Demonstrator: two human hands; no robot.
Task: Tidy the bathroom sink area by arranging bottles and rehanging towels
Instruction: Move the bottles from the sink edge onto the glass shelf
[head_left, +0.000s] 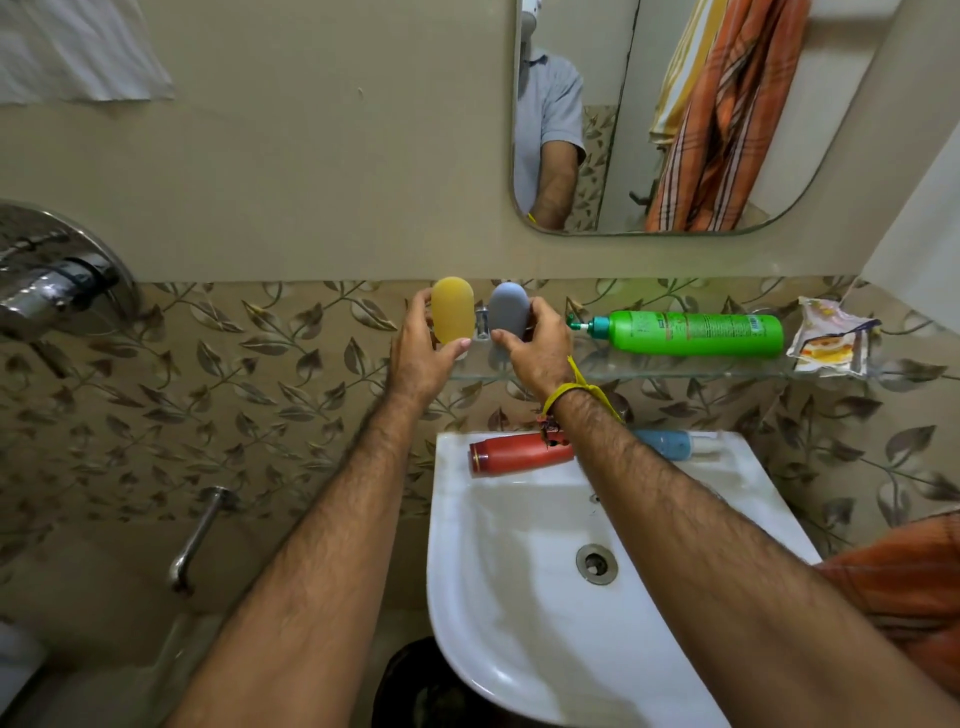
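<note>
A person stood at the bathroom sink (519, 597), both arms stretched up to the glass shelf (675, 370) on the tiled wall. The left hand (421, 353) curled its fingers and thumb round an upright yellow bottle (452, 310) at the shelf's left end; the right hand (535, 343) gripped an upright grey bottle (509, 309) just beside it. The two bottles stood close but apart, a small chrome fitting (482, 323) showing in the gap between them.

Farther right on the shelf a green pump bottle (691, 333) lay on its side, nozzle pointing toward the right hand, with a little bare glass between the two. A crumpled packet (831, 338) sat at the shelf's right end, by the corner of the wall.

On the sink's back edge a red bottle (519, 453) lay flat on the left, and a blue bottle (670, 444) lay to the right, partly hidden by the right forearm. The basin below held nothing but its drain (596, 563).

An orange striped towel (727, 130) showed hanging in the mirror (841, 124), and orange cloth (898, 577) lay past the sink's right edge. A white towel (78, 52) hung at the upper left of the wall, above a chrome tap (57, 280).
</note>
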